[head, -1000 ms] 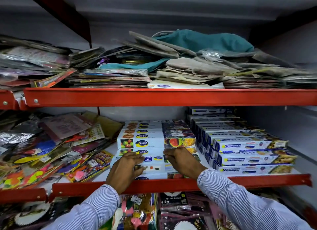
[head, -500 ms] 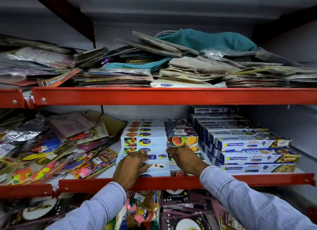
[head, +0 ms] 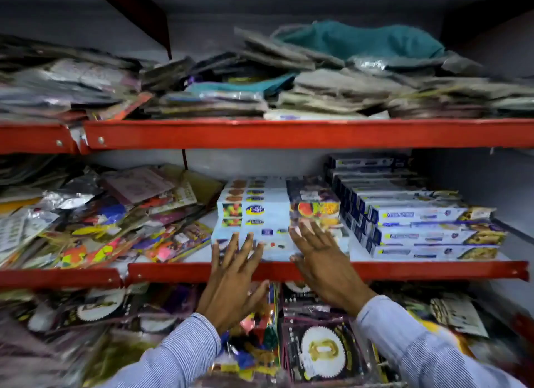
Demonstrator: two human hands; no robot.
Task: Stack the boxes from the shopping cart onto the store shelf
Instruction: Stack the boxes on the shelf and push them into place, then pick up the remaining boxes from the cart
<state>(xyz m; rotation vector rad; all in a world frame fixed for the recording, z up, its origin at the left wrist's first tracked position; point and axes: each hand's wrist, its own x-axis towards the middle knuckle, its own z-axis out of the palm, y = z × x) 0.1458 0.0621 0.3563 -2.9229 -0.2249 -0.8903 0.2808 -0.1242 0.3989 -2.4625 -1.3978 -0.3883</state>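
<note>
A stack of long light-blue wrap boxes [head: 268, 211] with fruit pictures lies on the middle shelf [head: 404, 270], behind its red front rail. My left hand [head: 234, 277] hovers in front of the stack's lower left, fingers spread, holding nothing. My right hand [head: 320, 257] is at the stack's lower right, fingers spread, its fingertips over the box fronts. Whether they touch the boxes is unclear in the blur. A second stack of white and dark-blue boxes [head: 419, 231] stands just right of the first. No shopping cart is in view.
Loose colourful packets [head: 101, 222] pile up on the middle shelf's left half. The upper shelf [head: 289, 133] holds heaps of flat bags and a teal cloth [head: 361, 39]. Below the rail, packets with round paper items [head: 320, 350] fill the lower shelf. A grey wall closes the right side.
Both hands have let go of the front box and drawn back toward me, fingers now spread. The view has shifted and blurred.
</note>
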